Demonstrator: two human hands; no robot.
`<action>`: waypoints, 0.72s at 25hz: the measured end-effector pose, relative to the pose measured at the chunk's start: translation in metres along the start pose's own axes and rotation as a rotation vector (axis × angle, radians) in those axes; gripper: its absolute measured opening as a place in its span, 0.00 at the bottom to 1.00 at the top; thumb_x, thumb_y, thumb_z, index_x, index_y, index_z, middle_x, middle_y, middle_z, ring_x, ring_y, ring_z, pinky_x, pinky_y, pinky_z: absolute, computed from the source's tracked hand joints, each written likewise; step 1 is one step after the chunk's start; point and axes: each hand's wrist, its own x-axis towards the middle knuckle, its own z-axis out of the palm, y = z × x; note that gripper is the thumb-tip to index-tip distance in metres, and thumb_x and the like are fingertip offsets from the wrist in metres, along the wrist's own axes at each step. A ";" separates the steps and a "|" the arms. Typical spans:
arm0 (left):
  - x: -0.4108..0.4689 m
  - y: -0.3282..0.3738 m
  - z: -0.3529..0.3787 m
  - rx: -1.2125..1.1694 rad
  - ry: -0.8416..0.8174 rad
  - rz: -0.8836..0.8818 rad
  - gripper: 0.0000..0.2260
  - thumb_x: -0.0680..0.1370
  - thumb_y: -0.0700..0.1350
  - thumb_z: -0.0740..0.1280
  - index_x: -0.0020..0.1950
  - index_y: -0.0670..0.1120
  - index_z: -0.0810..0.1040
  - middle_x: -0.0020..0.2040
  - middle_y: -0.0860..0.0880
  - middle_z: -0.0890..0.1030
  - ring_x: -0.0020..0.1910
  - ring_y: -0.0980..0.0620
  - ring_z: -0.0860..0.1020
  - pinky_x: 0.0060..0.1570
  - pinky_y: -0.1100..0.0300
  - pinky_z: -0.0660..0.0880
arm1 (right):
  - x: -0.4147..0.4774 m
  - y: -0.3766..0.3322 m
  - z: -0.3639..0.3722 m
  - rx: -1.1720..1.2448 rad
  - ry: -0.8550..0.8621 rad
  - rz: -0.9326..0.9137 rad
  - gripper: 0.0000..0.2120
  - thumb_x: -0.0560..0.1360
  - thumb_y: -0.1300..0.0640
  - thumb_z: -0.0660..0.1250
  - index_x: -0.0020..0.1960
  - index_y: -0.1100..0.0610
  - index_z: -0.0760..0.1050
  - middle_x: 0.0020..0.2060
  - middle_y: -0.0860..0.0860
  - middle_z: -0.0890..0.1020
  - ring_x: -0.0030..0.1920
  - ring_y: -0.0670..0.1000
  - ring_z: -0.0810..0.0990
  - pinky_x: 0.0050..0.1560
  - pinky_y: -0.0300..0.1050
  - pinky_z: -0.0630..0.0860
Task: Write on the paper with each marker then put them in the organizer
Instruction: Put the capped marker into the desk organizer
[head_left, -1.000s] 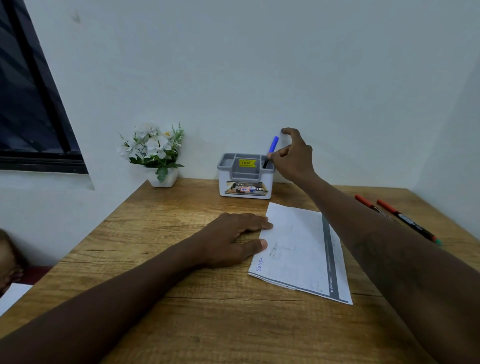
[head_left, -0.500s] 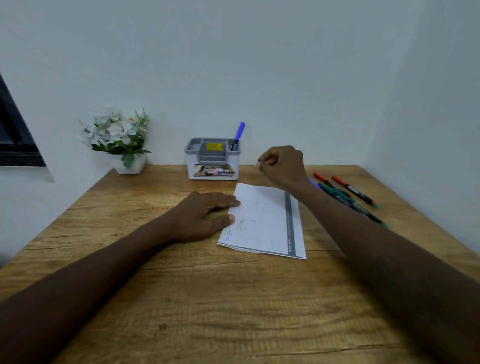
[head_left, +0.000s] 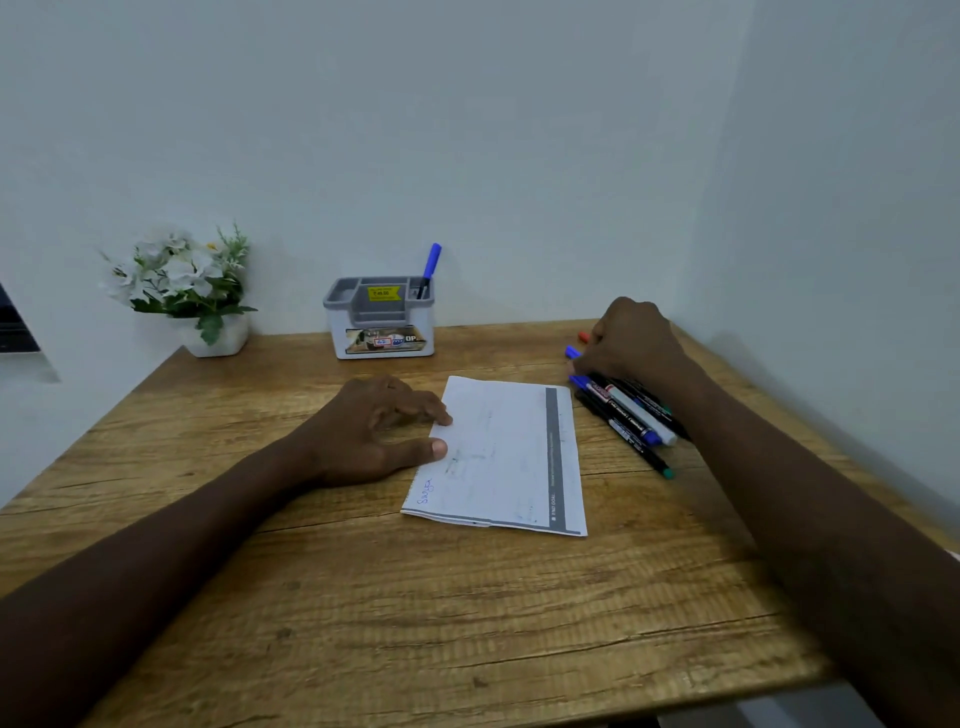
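One blue marker (head_left: 430, 269) stands in the organizer (head_left: 381, 325) at twelve o'clock; left hand (head_left: 371, 428) lies flat, open on the paper (head_left: 506, 457); right hand (head_left: 631, 338), curled over markers (head_left: 626, 410) at three o'clock, grip unclear.

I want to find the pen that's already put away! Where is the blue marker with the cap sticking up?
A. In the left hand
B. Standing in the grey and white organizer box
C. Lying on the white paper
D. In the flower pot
B: the blue marker stands upright in the right-hand slot of the grey and white organizer box.
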 end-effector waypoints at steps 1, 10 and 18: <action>0.000 0.000 0.000 0.000 -0.001 -0.004 0.21 0.72 0.69 0.69 0.62 0.64 0.81 0.62 0.66 0.79 0.62 0.63 0.75 0.61 0.59 0.74 | -0.001 0.000 -0.001 -0.034 -0.040 0.006 0.19 0.61 0.47 0.82 0.44 0.59 0.83 0.36 0.53 0.83 0.43 0.54 0.83 0.42 0.45 0.80; -0.002 0.007 -0.002 -0.046 -0.019 -0.081 0.21 0.69 0.70 0.71 0.60 0.67 0.80 0.62 0.66 0.79 0.63 0.61 0.75 0.64 0.55 0.74 | -0.023 -0.018 -0.039 -0.327 -0.385 0.007 0.30 0.61 0.40 0.84 0.40 0.54 0.67 0.37 0.49 0.76 0.40 0.50 0.77 0.46 0.48 0.77; -0.007 0.014 0.003 -0.026 0.106 -0.048 0.20 0.71 0.68 0.71 0.59 0.64 0.82 0.60 0.63 0.82 0.61 0.60 0.78 0.61 0.49 0.77 | -0.040 -0.042 -0.035 -0.196 -0.377 -0.093 0.13 0.64 0.50 0.78 0.37 0.58 0.78 0.29 0.52 0.83 0.32 0.53 0.81 0.35 0.42 0.76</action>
